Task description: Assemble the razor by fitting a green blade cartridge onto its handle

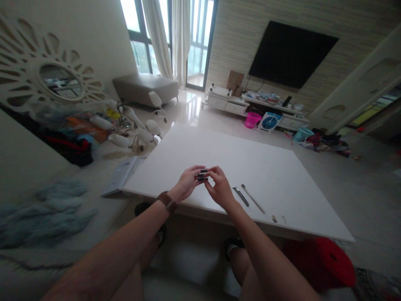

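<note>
Both my hands meet over the near edge of a white table [275, 175]. My left hand [187, 182], with a brown strap on its wrist, and my right hand [219, 186] pinch a small dark object [202, 175] between their fingertips; what it is I cannot make out. Just right of my right hand a dark metal tool [241, 196] and a thin pale rod [253, 199] lie on the table. Two tiny pieces [274, 218] rest near the front edge.
A chandelier with white glass shades [134, 129] and a flat grey panel [120, 175] lie left of the table. A red stool [322, 261] stands at lower right. Behind are a TV unit [250, 106], a pink basket [252, 120] and a grey sofa [144, 88].
</note>
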Action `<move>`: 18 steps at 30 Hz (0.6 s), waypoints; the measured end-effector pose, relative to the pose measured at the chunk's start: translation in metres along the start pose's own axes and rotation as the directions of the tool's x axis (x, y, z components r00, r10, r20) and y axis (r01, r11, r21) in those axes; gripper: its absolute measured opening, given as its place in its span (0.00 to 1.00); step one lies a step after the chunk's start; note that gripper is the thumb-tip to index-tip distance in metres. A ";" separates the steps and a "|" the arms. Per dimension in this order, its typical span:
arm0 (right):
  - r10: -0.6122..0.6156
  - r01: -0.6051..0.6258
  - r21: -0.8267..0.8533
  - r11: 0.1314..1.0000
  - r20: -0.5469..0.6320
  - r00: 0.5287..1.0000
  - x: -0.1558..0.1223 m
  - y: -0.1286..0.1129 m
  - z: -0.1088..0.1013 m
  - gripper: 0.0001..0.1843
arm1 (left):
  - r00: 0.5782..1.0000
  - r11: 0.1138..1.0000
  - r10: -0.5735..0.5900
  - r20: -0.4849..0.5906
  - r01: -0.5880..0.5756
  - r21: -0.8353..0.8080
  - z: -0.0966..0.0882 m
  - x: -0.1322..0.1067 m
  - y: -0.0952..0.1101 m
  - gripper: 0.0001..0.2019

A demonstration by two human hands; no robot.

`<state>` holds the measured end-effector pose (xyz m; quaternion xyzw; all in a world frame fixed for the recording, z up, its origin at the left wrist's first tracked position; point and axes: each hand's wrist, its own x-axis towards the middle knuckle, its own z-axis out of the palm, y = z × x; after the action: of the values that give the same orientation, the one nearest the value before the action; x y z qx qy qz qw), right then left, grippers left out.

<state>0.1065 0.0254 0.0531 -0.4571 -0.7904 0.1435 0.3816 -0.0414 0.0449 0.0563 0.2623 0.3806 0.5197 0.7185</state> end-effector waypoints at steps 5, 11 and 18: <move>-0.020 0.024 -0.057 0.998 0.062 0.998 -0.001 -0.004 0.003 0.11 | 1.000 1.000 0.011 -0.005 -0.011 0.014 -0.002 0.002 -0.002 0.08; 0.005 -0.003 -0.048 0.999 0.049 0.999 -0.001 -0.004 0.004 0.10 | 1.000 0.999 0.028 0.012 -0.028 0.040 -0.003 0.001 -0.004 0.07; 0.009 -0.004 -0.063 0.998 0.079 0.997 -0.001 -0.001 0.006 0.10 | 0.999 0.995 0.024 0.026 -0.026 0.101 -0.007 0.004 -0.010 0.08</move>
<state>0.1020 0.0251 0.0490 -0.4655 -0.8075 0.1378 0.3350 -0.0411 0.0452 0.0440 0.3095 0.3942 0.5055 0.7023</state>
